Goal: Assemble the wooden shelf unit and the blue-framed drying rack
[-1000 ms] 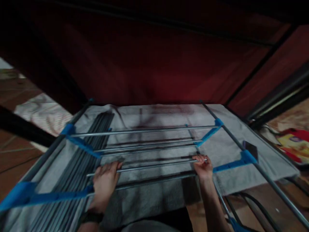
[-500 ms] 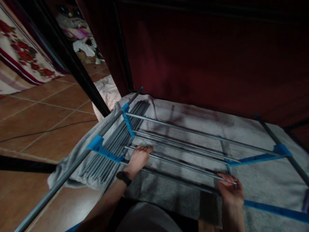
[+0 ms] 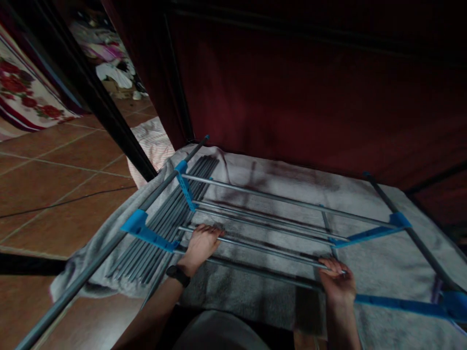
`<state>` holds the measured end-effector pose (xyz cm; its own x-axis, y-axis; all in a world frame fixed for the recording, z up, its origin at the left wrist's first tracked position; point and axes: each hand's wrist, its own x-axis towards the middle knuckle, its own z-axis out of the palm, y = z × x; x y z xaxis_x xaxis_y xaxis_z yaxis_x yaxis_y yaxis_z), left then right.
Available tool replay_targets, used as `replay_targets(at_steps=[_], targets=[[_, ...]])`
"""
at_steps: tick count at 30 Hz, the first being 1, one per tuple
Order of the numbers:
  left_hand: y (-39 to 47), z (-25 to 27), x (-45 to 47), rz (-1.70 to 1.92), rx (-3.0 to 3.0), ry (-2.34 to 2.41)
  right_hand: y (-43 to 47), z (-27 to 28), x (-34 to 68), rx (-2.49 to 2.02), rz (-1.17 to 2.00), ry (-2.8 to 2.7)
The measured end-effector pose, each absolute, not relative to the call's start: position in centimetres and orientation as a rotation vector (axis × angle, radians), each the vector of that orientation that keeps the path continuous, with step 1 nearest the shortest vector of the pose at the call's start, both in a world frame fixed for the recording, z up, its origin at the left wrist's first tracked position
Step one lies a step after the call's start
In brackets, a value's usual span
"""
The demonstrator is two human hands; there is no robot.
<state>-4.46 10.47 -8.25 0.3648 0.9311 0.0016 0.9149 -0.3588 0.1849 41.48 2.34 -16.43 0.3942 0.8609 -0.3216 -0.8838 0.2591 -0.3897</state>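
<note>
A thin grey metal tube [image 3: 262, 249] runs between my two hands. My left hand [image 3: 204, 241] is closed round it near its left end, a watch strap at the wrist. My right hand [image 3: 337, 278] grips the tube's right end, palm partly turned up. Both hold it above the lower front bar [image 3: 251, 272] of a rack frame. The frame joins grey poles [image 3: 160, 189] with blue plastic brackets, one at the left front [image 3: 149, 233], another at the right [image 3: 375, 234]. Crossbars [image 3: 277, 196] span the frame's far side.
A bundle of loose grey tubes [image 3: 166, 214] lies on the left of a grey blanket [image 3: 233, 160]. Behind stands a dark red panel [image 3: 277, 97]. Brown floor tiles [image 3: 44, 184] and a black cable [image 3: 83, 195] lie to the left, with a heap of clothes [image 3: 113, 73] farther back.
My view has turned slightly, so the whole scene sits a little farther left. Both hands keep their hold on the tube, with little change relative to the frame.
</note>
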Motion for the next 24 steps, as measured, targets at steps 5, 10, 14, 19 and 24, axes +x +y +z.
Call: replay_targets(at_steps=[5, 10, 14, 19, 24], targets=[[10.5, -8.1, -4.6, 0.151, 2.475, 1.654, 2.5, -16.0, 40.8, -0.532, 1.18, 0.072], [10.8, -8.4, -4.9, 0.192, 2.523, 1.649, 2.9, -15.5, 39.8, -0.507, 1.163, 0.037], [11.2, -9.4, -5.8, 0.25, 2.593, 1.575, 3.4, -14.7, 38.7, -0.5, 1.137, -0.034], [12.4, -11.6, -7.7, 0.196, 2.834, 1.367, 4.2, -13.9, 38.0, -0.52, 1.024, -0.052], [12.6, -12.0, -8.5, 0.072, 2.961, 1.24, 4.3, -13.3, 37.4, -0.476, 0.972, 0.016]])
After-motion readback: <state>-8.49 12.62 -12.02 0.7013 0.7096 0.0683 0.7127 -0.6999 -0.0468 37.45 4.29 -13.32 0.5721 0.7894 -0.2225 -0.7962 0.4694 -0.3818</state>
